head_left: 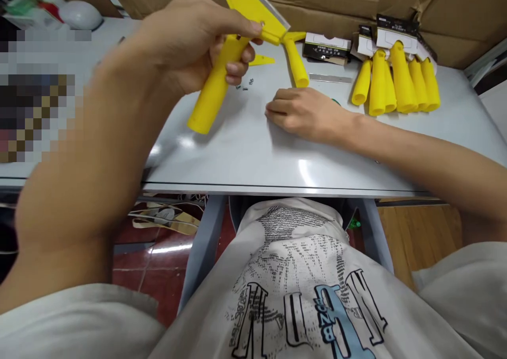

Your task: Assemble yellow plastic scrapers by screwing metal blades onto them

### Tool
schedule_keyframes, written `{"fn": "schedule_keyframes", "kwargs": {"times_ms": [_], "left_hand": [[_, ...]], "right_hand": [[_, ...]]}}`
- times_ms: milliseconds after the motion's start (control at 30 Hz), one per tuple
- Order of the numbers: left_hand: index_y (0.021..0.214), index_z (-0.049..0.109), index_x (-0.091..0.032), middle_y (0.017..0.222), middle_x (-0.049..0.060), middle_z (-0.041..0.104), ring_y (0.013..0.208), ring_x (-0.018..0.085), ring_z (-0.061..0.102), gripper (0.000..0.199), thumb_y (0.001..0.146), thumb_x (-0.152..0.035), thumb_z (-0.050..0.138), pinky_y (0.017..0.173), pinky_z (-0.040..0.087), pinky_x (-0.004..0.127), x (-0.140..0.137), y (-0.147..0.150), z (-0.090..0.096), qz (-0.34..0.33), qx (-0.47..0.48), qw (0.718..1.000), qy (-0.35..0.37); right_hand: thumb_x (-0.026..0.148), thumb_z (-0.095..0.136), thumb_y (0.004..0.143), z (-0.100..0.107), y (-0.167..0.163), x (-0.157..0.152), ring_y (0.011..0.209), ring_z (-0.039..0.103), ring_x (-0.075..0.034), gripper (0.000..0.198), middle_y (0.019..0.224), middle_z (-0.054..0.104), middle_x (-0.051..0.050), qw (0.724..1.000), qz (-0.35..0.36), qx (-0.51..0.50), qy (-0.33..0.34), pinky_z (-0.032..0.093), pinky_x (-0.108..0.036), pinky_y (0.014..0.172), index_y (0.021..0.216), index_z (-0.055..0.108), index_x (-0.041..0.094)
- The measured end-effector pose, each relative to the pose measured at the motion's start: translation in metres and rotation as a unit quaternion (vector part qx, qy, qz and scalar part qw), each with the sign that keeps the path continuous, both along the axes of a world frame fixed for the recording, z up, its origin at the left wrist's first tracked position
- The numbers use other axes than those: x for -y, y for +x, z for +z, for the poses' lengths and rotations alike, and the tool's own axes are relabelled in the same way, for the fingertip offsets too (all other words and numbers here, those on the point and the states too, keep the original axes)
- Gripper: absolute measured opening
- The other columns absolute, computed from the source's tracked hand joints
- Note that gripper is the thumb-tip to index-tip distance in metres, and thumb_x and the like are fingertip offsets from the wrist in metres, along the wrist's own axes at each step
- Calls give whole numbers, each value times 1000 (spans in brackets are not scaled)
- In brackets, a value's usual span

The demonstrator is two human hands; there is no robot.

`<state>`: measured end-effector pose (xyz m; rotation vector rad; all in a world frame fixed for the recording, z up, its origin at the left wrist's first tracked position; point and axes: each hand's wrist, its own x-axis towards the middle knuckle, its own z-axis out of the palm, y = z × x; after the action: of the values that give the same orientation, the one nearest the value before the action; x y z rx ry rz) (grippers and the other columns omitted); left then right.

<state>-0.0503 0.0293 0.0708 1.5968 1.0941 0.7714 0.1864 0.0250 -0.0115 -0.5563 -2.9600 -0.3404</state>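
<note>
A: Where's the yellow scraper [212, 95]?

B: Up in the left hand [198, 39], above the desk [222, 163]. The fingers close around the upper part of its handle, and the thumb lies against the head; the join between the two is hidden.

A: How is it angled?

B: Tilted: the handle's end points down toward the person, and the metal-edged head is up, away from them.

A: And the right hand [303, 113]?

B: It rests on the desk, back upward, with its fingers bent. I can't tell whether they hold anything, since the palm is out of sight.

A: What's around it?

B: Just beyond it lies a second yellow scraper [295, 63], with a thin metal strip [330, 78] to its right. Loose screws [245, 88] lie near the left hand's fingers.

A: Farther right?

B: A row of yellow handles [403, 84], side by side, with black-and-white packaging cards [396, 36] behind them. Another packaging card [327, 43] stands by the cardboard [336, 5] at the back.
</note>
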Motion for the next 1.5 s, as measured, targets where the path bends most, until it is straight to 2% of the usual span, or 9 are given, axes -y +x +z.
{"fn": "schedule_keyframes", "kwargs": {"times_ms": [100,267,467,567,733,867,967,1200,1500], "left_hand": [[94,65,-17,99,8,67,76,12,48,18,91,-22,81,72,42,38,2,6,-7,-22,5,998,51],[96,72,-21,111,12,80,78,18,58,29,76,-31,92,73,49,44,18,22,-15,-44,20,997,54],[104,78,-25,119,8,82,76,19,61,24,82,-32,86,71,54,47,53,39,-13,-25,5,996,87],[100,80,-27,111,6,81,72,18,62,23,80,-31,90,65,53,44,65,44,-14,-31,-1,995,91],[120,81,-20,109,10,80,74,16,66,35,96,-46,80,68,59,40,75,47,-24,-64,-56,989,120],[134,75,-15,121,12,77,81,15,70,50,110,-57,60,72,58,36,79,48,-25,-87,-113,975,170],[130,79,-16,123,13,78,77,16,70,53,108,-62,63,70,59,39,80,49,-22,-78,-88,979,165],[141,80,-28,114,12,83,80,25,75,46,107,-56,67,69,65,45,79,47,-19,-75,-132,970,192],[106,86,-25,92,6,79,62,17,67,19,94,-39,86,51,55,32,70,46,-28,-64,-22,983,172]], "right_hand": [[9,30,118,2,20,16,115,71,-25,47,106,75,-11,999,-13,17,35,64,-44,94,100,71,19],[24,39,122,9,62,42,101,76,-23,39,109,80,-6,988,-9,-153,32,65,-43,83,109,76,24],[51,58,118,32,70,57,83,79,-20,39,90,83,-1,870,-44,-485,76,64,-41,76,99,83,27],[61,57,118,34,63,60,88,80,-21,45,95,83,-1,869,-112,-476,70,67,-43,84,102,85,29],[47,60,119,25,59,60,97,79,-22,34,103,80,-3,892,-18,-448,57,69,-46,89,104,85,31],[53,64,115,29,58,67,114,74,-29,31,116,77,-7,914,-125,-387,6,68,-52,98,104,87,36],[54,64,115,31,57,72,114,72,-31,31,115,76,-9,905,-148,-398,-7,69,-53,96,105,87,35],[42,70,113,22,53,65,101,75,-26,24,103,78,-6,868,-58,-492,31,66,-43,78,99,88,33],[40,80,104,19,50,66,97,68,-24,12,105,75,-6,869,-148,-471,-21,57,-36,61,95,84,34]]}}
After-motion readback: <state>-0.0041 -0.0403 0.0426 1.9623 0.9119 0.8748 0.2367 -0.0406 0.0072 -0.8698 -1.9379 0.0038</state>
